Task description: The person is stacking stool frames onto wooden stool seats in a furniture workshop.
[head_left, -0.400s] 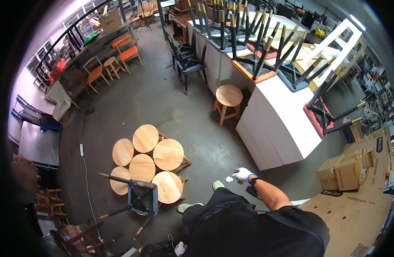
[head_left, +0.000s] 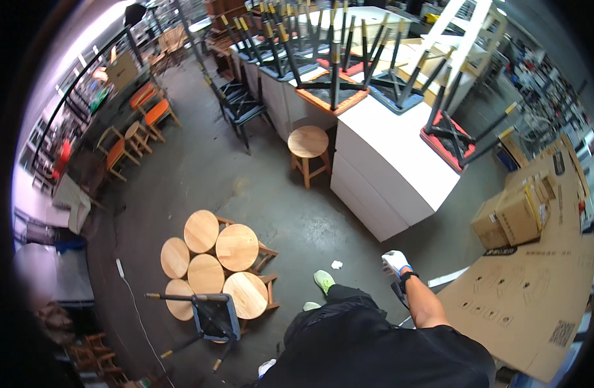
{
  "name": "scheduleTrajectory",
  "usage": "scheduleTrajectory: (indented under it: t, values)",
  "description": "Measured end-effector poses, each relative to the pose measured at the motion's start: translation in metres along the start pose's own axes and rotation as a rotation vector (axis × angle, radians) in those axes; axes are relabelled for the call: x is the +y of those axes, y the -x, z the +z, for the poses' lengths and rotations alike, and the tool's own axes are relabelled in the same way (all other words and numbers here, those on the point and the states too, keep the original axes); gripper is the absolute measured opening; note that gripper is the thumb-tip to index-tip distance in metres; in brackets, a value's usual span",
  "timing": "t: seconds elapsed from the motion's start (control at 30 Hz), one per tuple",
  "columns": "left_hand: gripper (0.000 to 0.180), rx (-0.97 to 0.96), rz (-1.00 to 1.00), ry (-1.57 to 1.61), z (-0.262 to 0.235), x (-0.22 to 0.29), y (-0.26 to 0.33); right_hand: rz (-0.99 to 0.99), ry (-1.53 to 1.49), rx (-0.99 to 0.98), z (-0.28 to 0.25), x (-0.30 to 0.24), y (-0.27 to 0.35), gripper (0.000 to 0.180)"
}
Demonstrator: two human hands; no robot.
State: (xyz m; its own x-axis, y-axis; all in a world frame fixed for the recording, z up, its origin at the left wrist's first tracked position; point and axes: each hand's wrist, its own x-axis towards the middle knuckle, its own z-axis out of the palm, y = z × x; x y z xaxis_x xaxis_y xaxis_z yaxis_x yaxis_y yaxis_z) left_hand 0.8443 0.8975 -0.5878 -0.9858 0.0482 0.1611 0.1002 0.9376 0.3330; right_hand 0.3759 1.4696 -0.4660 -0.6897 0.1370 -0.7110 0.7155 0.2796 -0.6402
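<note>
My right hand (head_left: pixel 395 261), in a white glove with a blue cuff, hangs out in front of my body over the floor. Its fingers are loosely bent and a little apart, and no object shows in them. A white scrap (head_left: pixel 336 264) lies on the floor to its left, near my light green shoe (head_left: pixel 323 281). Only a bit of white glove shows of my left hand (head_left: pixel 266 368), low beside my black clothes; its fingers are hidden. Several round wooden stools (head_left: pixel 206 274) stand clustered ahead to the left, with an upturned dark-legged stool (head_left: pixel 215 317) on the near ones.
A white cabinet (head_left: pixel 391 161) stands ahead right, bearing several upturned padded stools (head_left: pixel 332 94). One wooden stool (head_left: pixel 308 142) is beside it. Cardboard boxes (head_left: pixel 513 210) and a large cardboard sheet (head_left: pixel 542 297) fill the right. A white cable (head_left: pixel 139 313) runs along the floor at left.
My view has turned and shifted, so the cabinet and lone stool sit further left. My right hand has moved right, away from the white scrap. Less of my left hand shows.
</note>
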Motion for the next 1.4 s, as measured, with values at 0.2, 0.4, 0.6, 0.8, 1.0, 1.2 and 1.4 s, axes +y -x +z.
scheduleTrajectory:
  t: [0.2, 0.4, 0.6, 0.8, 1.0, 1.2, 1.4]
  values:
    - [0.017, -0.422, -0.433, -0.394, -0.024, -0.051, -0.089, 0.28, -0.106, -0.098, 0.014, 0.083, 0.069, 0.033]
    - [0.023, 0.213, -1.339, 1.298, -0.062, 0.01, -0.205, 0.372, -0.291, 0.014, -0.016, 0.102, 0.049, 0.043]
    - [0.005, -0.01, -1.376, 1.572, 0.007, 0.043, -0.126, -0.024, -0.559, -0.097, 0.006, -0.098, -0.026, 0.039]
    - [0.025, -0.609, -0.641, -0.092, 0.033, 0.098, -0.121, -0.86, 0.149, 0.296, 0.017, -0.365, -0.118, 0.06]
    - [0.01, 0.195, -1.233, 0.986, 0.024, 0.16, -0.19, -1.145, 0.02, 0.574, 0.021, -0.624, -0.082, 0.07]
    - [0.02, 0.384, -1.634, 1.127, -0.02, 0.182, -0.339, -1.318, -0.471, 0.394, 0.028, -0.721, -0.163, 0.021]
    - [0.013, 0.367, -1.762, 1.166, -0.014, 0.195, -0.324, -1.37, -0.456, 0.374, 0.05, -0.716, -0.167, 0.033]
